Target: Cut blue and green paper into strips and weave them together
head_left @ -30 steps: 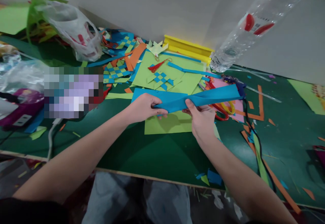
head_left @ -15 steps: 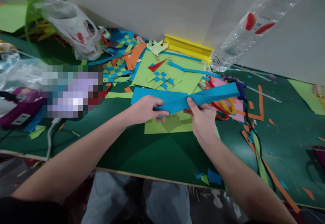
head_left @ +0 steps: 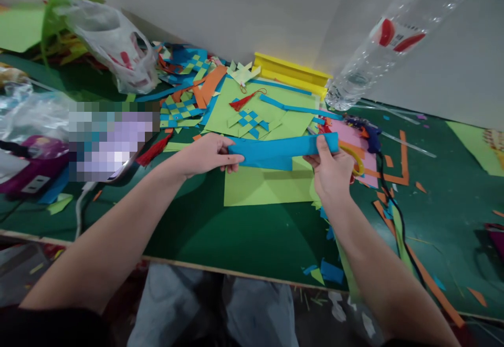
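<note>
A folded-looking strip of blue paper (head_left: 275,148) is stretched nearly level between my two hands. My left hand (head_left: 208,154) pinches its left end between thumb and fingers. At the other end, my right hand (head_left: 333,167) grips the strip with the thumb on top. Behind and below the strip shows the edge of another piece of blue paper (head_left: 282,164), over a light green sheet (head_left: 260,192). Farther back, a woven blue and green paper piece (head_left: 249,119) and a red tassel (head_left: 241,102) lie on more green paper.
A tilted plastic bottle (head_left: 378,53) leans at the back right, near a yellow tray (head_left: 293,71). Yellow-handled scissors (head_left: 359,162) lie by my right hand. On the left are a phone (head_left: 114,145), a purple power strip (head_left: 33,166) and a plastic bag (head_left: 129,53). Paper scraps litter the green table.
My hands have moved apart to the strip's two ends, the left one going left and up, the right one going right. The strip, slanted before, is now nearly level and pulled straight.
</note>
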### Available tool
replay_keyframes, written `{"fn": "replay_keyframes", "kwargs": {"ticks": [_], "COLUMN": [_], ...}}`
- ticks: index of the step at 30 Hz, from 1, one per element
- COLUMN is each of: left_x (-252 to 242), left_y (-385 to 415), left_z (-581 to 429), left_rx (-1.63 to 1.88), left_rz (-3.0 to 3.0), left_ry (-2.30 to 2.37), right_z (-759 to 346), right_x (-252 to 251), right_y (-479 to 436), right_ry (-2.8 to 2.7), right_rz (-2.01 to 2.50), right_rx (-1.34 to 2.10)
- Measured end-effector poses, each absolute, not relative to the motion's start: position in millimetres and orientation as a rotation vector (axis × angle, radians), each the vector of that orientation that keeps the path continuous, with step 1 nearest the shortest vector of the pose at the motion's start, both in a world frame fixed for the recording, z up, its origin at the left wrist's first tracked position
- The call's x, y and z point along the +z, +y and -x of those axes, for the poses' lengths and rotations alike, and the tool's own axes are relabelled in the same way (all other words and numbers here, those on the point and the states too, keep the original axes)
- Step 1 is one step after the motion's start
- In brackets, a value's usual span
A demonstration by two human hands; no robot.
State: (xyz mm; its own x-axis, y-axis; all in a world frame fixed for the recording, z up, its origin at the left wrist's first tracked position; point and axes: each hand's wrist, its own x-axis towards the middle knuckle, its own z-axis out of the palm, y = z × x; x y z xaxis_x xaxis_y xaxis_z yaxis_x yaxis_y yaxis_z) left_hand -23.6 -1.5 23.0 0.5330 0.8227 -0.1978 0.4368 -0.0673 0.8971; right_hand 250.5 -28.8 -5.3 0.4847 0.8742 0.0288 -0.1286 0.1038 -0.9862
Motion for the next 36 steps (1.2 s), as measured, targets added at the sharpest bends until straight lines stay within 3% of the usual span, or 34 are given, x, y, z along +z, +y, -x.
{"fn": "replay_keyframes", "kwargs": {"ticks": [8,16,22,29,36], "left_x": [25,26,21,21,24], "left_y": [3,7,8,5,3], "left_z": [28,26,18,15,10], "left_rx": [0.982,1.297,1.586,1.665,1.497], "left_rz": [-1.213,-0.856,-0.854,-0.881,-0.804], "left_ry": [1.222,1.205,1.145,1.115,1.025], "right_z": [-246,-227,-218,-209,-206], "right_x": [-4,2,7,14,8], "right_y": [-35,-53,-65,-74,-73], "right_ry": [-0.918,-1.248,-1.462,-1.665,-1.492], "right_rz": [1.27,1.36,1.461,1.241,1.219], "right_rx": [1.015,1.047,1.112,1.616,1.488]}}
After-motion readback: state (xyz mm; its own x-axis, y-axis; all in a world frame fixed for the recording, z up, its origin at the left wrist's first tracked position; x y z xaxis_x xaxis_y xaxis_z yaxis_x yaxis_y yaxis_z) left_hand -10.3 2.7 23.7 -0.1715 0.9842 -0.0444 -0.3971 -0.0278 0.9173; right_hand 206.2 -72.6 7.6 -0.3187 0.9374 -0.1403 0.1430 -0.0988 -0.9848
